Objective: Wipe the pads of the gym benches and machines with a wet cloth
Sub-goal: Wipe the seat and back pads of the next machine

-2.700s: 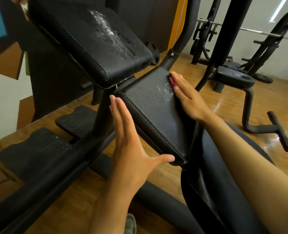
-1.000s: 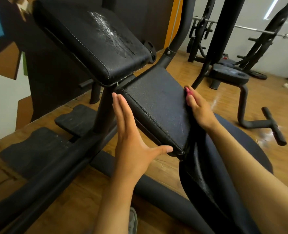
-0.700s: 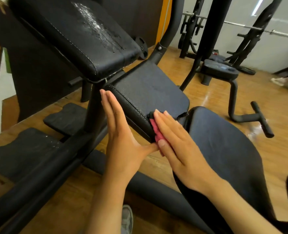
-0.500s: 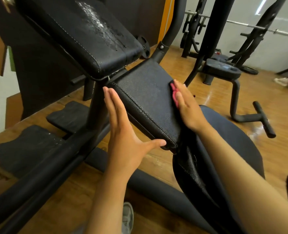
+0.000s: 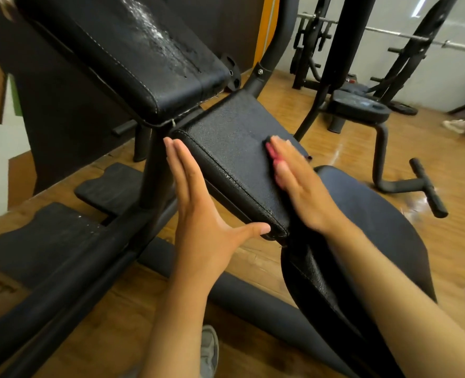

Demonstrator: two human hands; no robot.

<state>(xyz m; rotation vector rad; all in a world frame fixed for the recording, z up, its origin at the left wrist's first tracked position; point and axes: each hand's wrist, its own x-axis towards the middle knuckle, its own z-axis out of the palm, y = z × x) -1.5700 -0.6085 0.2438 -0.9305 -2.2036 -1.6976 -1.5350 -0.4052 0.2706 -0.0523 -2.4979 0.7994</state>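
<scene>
Right hand [image 5: 299,186]: fingers flat, pressing cloth [image 5: 270,151] onto pad [image 5: 234,148] to wipe.
Left hand [image 5: 198,211]: fingers straight, bracing pad's side.

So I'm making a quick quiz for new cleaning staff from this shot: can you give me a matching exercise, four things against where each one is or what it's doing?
Things:
1. left hand
2. right hand
3. pink cloth
4. upper pad

States or places:
A. streaked with wet, shiny marks
B. flat on top of the lower pad, fingers straight
C. peeking out from under the fingers
D. braced against the lower pad's side edge, thumb at its near corner

Pairs: 1-D, 2-B, 3-C, 4-A
</scene>
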